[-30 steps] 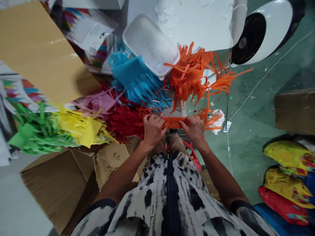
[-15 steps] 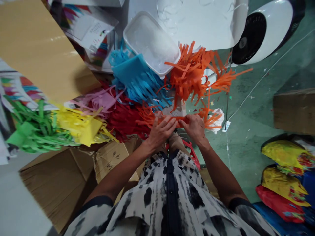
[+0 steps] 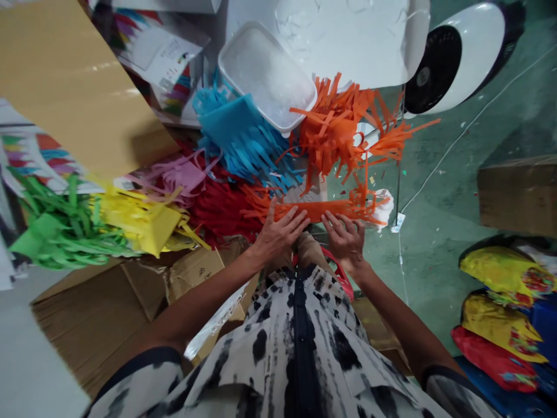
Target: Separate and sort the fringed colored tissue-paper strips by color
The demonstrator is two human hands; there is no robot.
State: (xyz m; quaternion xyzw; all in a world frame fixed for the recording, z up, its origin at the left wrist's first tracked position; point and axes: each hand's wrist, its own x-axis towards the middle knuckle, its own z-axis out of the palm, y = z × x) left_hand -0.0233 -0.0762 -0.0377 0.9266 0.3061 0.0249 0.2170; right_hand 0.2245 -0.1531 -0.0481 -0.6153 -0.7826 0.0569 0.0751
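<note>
Across my lap lies a fringed orange tissue-paper strip [image 3: 315, 209], stretched sideways with loose fringes at both ends. My left hand [image 3: 281, 230] rests on its left part, fingers extended and flat, thumb up along the strip. On the right, the fingertips of my right hand [image 3: 347, 239] touch the strip's near edge, with the fingers spread. Just beyond is a larger heap of orange fringe [image 3: 337, 128]. Beside that heap sits a bundle of blue fringe [image 3: 243, 136], and dark red fringe [image 3: 221, 212] lies left of my left hand.
Yellow fringe [image 3: 139, 220], green fringe [image 3: 65, 232] and pink fringe [image 3: 183, 177] lie farther left. A clear plastic tub [image 3: 270, 75] stands beyond the blue bundle. Cardboard boxes [image 3: 100, 319] are at lower left. A white-and-black appliance [image 3: 474, 58] is at upper right, with a cable [image 3: 456, 142] on the floor.
The orange strip was bunched between both hands and now lies spread out flatter and longer. My right hand has loosened its pinch and moved slightly nearer my body, its fingers extended.
</note>
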